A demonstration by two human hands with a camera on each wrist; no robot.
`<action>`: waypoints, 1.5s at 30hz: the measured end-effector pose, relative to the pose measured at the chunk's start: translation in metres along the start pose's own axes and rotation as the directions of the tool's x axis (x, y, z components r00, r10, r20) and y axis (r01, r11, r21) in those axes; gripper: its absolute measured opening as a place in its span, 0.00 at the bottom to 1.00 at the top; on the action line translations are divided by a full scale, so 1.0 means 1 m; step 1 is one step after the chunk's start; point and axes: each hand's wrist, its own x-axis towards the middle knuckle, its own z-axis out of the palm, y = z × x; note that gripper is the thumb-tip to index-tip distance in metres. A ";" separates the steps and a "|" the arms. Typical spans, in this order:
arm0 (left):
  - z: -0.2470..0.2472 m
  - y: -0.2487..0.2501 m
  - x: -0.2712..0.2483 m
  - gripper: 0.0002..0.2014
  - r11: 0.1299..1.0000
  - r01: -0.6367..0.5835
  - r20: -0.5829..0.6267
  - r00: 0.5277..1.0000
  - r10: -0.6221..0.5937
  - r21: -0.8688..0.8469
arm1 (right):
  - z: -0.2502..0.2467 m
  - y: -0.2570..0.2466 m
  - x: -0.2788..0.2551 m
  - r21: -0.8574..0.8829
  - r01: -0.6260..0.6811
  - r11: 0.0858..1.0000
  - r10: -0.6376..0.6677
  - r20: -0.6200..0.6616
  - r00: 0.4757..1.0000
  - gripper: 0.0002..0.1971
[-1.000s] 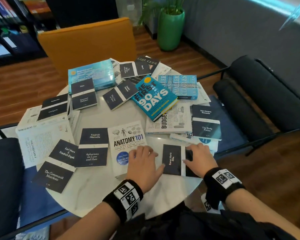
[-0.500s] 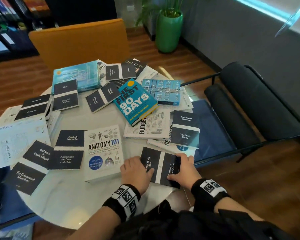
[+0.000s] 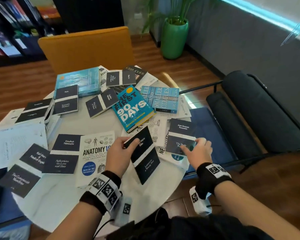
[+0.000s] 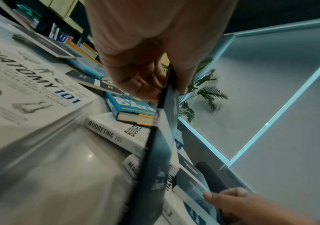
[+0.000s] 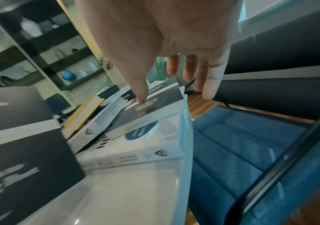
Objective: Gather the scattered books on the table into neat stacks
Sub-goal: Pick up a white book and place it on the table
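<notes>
Many books lie scattered on a round white table (image 3: 59, 201). My left hand (image 3: 128, 144) pinches the top edge of a thin dark book, "Letters to a Young Poet" (image 3: 145, 160), and holds it tilted above the table; the left wrist view shows this book (image 4: 155, 167) edge-on under the left hand (image 4: 155, 85). My right hand (image 3: 196, 146) reaches over "The Body Politic" (image 3: 180, 135), which lies on a white book at the table's right edge. In the right wrist view the thumb touches the cover (image 5: 151, 109) and the fingers (image 5: 205, 85) hang spread past its far edge.
"Anatomy 101" (image 3: 93, 153) lies left of my left hand, with small dark books (image 3: 64, 155) beyond it. "The First 90 Days" (image 3: 132, 108) rests on "Budgeting 101" (image 3: 154, 129). An orange chair (image 3: 87, 49) stands behind the table and a blue-cushioned chair (image 3: 215, 135) to the right.
The thin dark book lay flat under both hands; my left hand now holds it raised. My right hand has let go of it and moved right onto "The Body Politic".
</notes>
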 end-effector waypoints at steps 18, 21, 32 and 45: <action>-0.012 -0.009 0.018 0.20 0.987 0.111 -0.008 0.994 -0.113 -0.117 | -0.037 -0.040 -0.029 0.541 0.120 0.832 -0.114 -0.045 0.992 0.06; -0.018 -0.007 0.020 0.20 0.974 0.117 0.014 0.993 -0.116 -0.194 | -0.034 -0.062 -0.053 0.613 0.156 0.775 -0.257 0.079 0.963 0.07; -0.099 -0.046 0.014 0.36 0.889 0.154 0.005 0.986 -0.168 -0.431 | 0.058 -0.122 -0.106 0.450 0.254 0.856 -0.466 0.460 0.756 0.15; -0.241 -0.134 0.047 0.33 0.923 0.304 -0.254 0.898 -0.360 -0.234 | 0.153 -0.205 -0.136 0.102 0.467 0.878 -0.453 0.491 0.744 0.15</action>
